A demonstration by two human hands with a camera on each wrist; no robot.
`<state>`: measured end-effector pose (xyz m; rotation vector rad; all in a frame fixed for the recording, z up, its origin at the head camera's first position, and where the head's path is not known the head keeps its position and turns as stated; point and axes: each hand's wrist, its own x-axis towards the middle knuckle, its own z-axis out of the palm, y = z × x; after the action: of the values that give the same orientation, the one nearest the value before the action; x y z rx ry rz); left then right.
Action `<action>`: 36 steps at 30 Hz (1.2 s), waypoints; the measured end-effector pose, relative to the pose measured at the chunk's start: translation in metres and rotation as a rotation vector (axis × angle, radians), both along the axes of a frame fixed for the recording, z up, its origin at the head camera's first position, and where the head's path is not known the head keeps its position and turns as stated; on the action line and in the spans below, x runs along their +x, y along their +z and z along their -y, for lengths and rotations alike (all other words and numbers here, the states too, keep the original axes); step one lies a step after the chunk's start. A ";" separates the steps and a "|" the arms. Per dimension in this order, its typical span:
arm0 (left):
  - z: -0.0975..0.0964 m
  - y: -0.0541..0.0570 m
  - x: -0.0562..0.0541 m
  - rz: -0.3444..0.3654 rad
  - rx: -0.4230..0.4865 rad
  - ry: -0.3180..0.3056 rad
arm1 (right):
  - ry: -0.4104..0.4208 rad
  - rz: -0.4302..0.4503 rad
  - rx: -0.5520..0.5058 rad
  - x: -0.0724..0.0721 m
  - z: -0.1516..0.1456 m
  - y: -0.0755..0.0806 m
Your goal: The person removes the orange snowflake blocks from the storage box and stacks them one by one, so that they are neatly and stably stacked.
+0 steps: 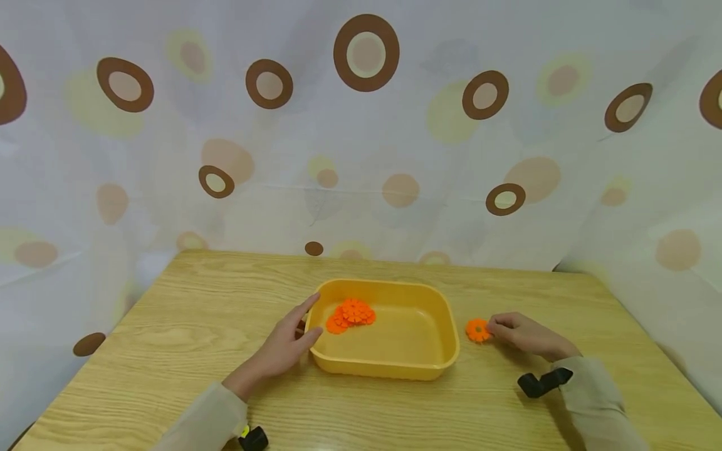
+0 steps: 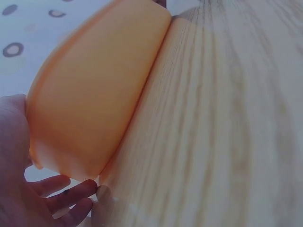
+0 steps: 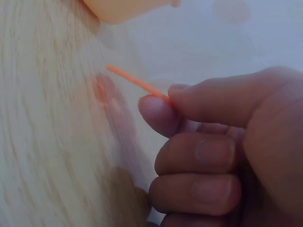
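A yellow plastic basin (image 1: pixel 389 369) stands on the wooden table, with a small pile of flat orange flower-shaped pieces (image 1: pixel 354 311) inside at its left. My left hand (image 1: pixel 284 344) holds the basin's left end, thumb and forefinger over the rim. In the left wrist view, its other fingers (image 2: pixel 71 196) curl by the outer wall near the tabletop. To the right of the basin, my right hand (image 1: pixel 524 332) pinches one orange flower piece (image 1: pixel 477 331) by its edge between thumb and forefinger. The right wrist view shows this piece (image 3: pixel 135 81) edge-on, raised above the table.
The wooden table (image 1: pixel 186 326) extends on both sides of the basin. Behind it hangs a pale cloth (image 1: pixel 350 138) with brown and yellow round patterns. Black camera mounts (image 1: pixel 544 382) sit at both wrists.
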<state>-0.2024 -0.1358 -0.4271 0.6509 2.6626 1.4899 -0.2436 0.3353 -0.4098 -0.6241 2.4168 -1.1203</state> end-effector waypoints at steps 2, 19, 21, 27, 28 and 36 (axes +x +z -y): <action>0.001 0.000 0.000 -0.006 0.007 -0.009 | 0.009 -0.001 -0.005 0.000 0.000 0.001; 0.000 0.002 0.000 -0.006 0.017 -0.028 | -0.130 -0.031 0.078 -0.001 -0.010 -0.002; 0.000 0.001 0.000 -0.001 0.019 -0.028 | -0.126 -0.033 0.063 -0.001 -0.010 -0.003; 0.000 0.001 0.000 0.005 0.024 -0.029 | -0.120 -0.053 0.051 0.000 -0.010 -0.002; 0.000 0.001 0.000 0.006 0.025 -0.031 | -0.115 -0.059 0.051 0.000 -0.009 -0.002; 0.000 -0.001 -0.001 -0.013 0.030 -0.030 | -0.109 -0.100 0.075 0.001 -0.008 0.000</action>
<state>-0.2031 -0.1362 -0.4283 0.7018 2.6323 1.5268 -0.2430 0.3431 -0.4100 -0.5423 2.5924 -1.0578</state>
